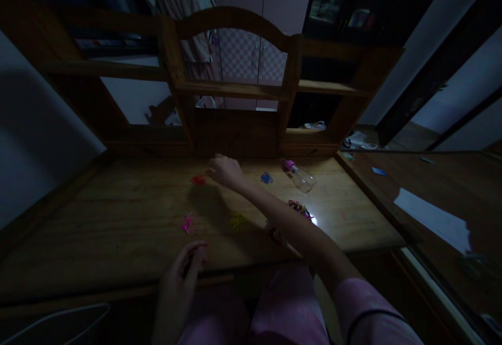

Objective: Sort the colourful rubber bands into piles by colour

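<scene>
My right hand point(226, 171) reaches across the tabletop, just right of a small pile of red bands point(198, 179). Its fingers are bent together and point down; whatever they hold is hidden. Low at the front edge, my left hand point(184, 266) has thumb and forefinger tips drawn together, and I cannot make out anything between them. Close to it lie pink bands point(188, 223), with yellow bands point(237, 221) farther right. Blue bands point(266, 177) form another little heap. A mixed-colour pile of bands point(300, 209) is partly covered by my right forearm.
A clear bottle point(304, 179) with a purple top lies on the wooden desk point(129, 198). Wooden shelving point(235, 91) rises along the back. On the brown surface to the right rests a white paper point(433, 219). The room is dim.
</scene>
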### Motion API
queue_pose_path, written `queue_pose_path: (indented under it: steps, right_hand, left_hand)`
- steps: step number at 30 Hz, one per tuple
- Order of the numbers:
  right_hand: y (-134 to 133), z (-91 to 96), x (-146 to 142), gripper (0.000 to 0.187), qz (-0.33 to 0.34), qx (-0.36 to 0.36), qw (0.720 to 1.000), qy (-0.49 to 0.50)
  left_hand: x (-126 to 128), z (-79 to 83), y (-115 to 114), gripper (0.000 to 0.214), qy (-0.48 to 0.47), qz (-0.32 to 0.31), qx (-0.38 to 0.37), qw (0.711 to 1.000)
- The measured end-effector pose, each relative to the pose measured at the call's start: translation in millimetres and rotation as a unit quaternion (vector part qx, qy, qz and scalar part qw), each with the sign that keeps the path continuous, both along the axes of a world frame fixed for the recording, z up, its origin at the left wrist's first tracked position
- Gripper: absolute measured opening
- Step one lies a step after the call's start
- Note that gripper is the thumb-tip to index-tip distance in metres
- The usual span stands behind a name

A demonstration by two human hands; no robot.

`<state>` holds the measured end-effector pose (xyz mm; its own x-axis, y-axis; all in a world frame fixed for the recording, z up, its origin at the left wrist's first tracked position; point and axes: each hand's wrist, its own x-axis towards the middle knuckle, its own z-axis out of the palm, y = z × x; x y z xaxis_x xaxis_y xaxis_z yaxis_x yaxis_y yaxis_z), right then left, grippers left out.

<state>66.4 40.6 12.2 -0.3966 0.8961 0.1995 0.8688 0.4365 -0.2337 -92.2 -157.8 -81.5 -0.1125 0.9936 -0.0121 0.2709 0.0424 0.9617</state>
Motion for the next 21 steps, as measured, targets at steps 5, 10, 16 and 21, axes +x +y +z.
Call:
queue_pose_path:
  steps: [5, 10, 16, 21]
  right_hand:
    - [-56, 34.5, 95, 0.018, -0.013, 0.063, 0.991, 0.115]
    - [-153, 21.2, 171, 0.013, -0.071, 0.031, 0.981, 0.176]
    - [-219, -29.1, 181, 0.019, -0.094, -0.048, 0.985, 0.140]
    - [-221, -47.7, 163, 0.022, -0.098, -0.063, 0.992, 0.049]
  left_hand:
    - [3, 4.3, -4, 0.034, 0.006, 0.000, -0.003, 1.000]
    - [25, 11.4, -4, 0.032, 0.023, -0.040, -0.008, 0.999]
    - [74, 20.9, 7, 0.023, 0.054, -0.157, 0.012, 0.986]
    - [95, 16.7, 12, 0.022, 0.041, -0.195, 0.004, 0.980]
